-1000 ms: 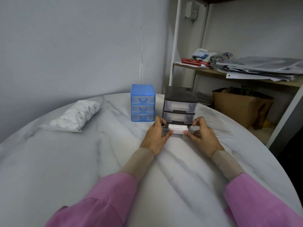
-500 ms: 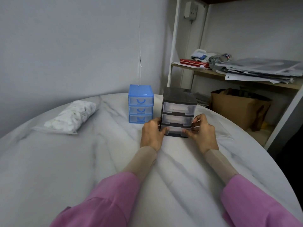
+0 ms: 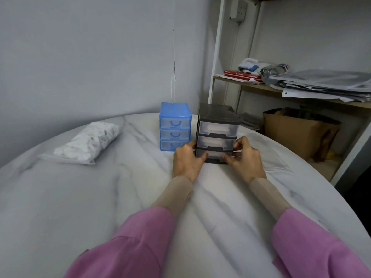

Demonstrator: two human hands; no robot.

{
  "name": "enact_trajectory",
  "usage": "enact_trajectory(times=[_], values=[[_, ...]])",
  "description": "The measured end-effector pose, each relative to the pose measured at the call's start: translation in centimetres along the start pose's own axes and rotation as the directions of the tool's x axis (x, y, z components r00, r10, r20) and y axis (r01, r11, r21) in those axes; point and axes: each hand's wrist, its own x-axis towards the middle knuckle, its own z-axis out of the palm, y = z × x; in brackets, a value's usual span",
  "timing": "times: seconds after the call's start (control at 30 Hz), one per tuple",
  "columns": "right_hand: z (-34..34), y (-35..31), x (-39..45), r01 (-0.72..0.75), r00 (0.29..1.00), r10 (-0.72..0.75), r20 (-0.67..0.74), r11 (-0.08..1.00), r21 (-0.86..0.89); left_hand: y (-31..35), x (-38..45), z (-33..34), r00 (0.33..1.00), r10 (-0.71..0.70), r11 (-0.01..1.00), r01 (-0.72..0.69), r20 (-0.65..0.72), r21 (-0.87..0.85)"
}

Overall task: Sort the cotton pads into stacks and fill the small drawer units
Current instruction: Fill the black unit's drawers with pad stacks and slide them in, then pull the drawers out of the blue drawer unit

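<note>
A black three-drawer unit (image 3: 217,127) stands at the far middle of the marble table (image 3: 90,197). White pads show faintly through its clear drawer fronts. Its bottom drawer (image 3: 214,154) sits pushed in. My left hand (image 3: 185,161) holds the unit's lower left corner, thumb on the bottom drawer's front. My right hand (image 3: 247,160) holds the lower right corner the same way. A blue three-drawer unit (image 3: 175,127) stands just left of the black one, all drawers closed. A clear bag of white cotton pads (image 3: 88,142) lies at the far left.
The table's round edge curves away on the right. Beyond it stand a brown paper bag (image 3: 297,135) on the floor and a shelf (image 3: 251,87) piled with papers and books. A wall runs close behind the drawer units.
The bottom drawer of the black unit, pulled out with white pads in it a second ago, has been pushed in. Both hands moved forward with it and now hold the unit's lower corners.
</note>
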Motion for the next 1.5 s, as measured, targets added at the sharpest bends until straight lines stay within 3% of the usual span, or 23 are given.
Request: enact_trajectory(times=[0.43,0.63,0.93,1.2,1.5], values=[[1.2,0.4,2.3,-0.052,0.999,0.053,-0.005,0.999,0.004,0.0,1.3,0.2,0.997,-0.049,0.997,0.052,-0.067,0.054],[1.2,0.5,1.9,-0.104,0.994,0.099,0.055,0.989,0.102,-0.4,1.4,0.2,0.999,-0.030,0.998,0.032,-0.037,0.061],[2.1,-0.4,-0.9,-0.133,0.991,0.131,0.043,0.989,0.057,-0.6,-0.2,-0.8,0.999,-0.032,0.992,0.031,0.004,0.119],[3.8,-4.7,-4.1,0.030,0.983,-0.051,0.176,0.993,0.117,-1.8,-2.7,-5.3,0.999,-0.025,0.993,0.021,0.033,0.113],[8.4,-11.3,-5.5,0.121,0.928,-0.162,0.334,0.983,0.140,-5.7,-3.3,-13.0,0.994,-0.052,0.989,0.065,-0.101,0.129]])
